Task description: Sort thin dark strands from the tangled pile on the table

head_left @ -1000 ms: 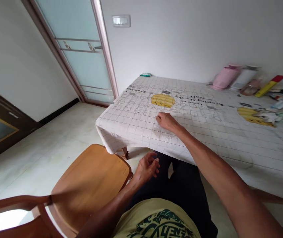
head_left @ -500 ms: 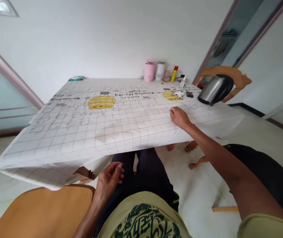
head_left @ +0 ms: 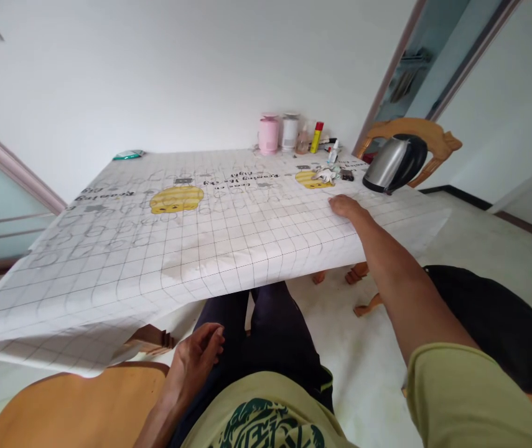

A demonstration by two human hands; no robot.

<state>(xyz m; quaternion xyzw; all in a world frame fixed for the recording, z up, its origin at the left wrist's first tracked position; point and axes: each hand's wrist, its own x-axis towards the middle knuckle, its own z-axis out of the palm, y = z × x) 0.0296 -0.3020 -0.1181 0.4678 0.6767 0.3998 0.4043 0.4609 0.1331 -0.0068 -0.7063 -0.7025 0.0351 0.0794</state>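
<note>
My right hand is low over the checked tablecloth, on the near side of a crumpled white wrapper or tissue. Its fingers look curled under and closed. Whether anything is inside them is hidden. A small dark object lies just beyond this hand, and a steel electric kettle stands to its right. My left hand hangs above my lap below the table edge, fingers loosely curled in with the thumb against them. Nothing shows in it.
Along the wall stand a pink canister, a white canister, a yellow tube with red cap and small bottles. A green-and-white packet lies at the far left corner. Wooden chairs flank me; black cloth covers one.
My right hand has moved a little to the right and farther over the table, with the arm reaching out more. The view has shifted slightly right. My left hand stays near my lap.
</note>
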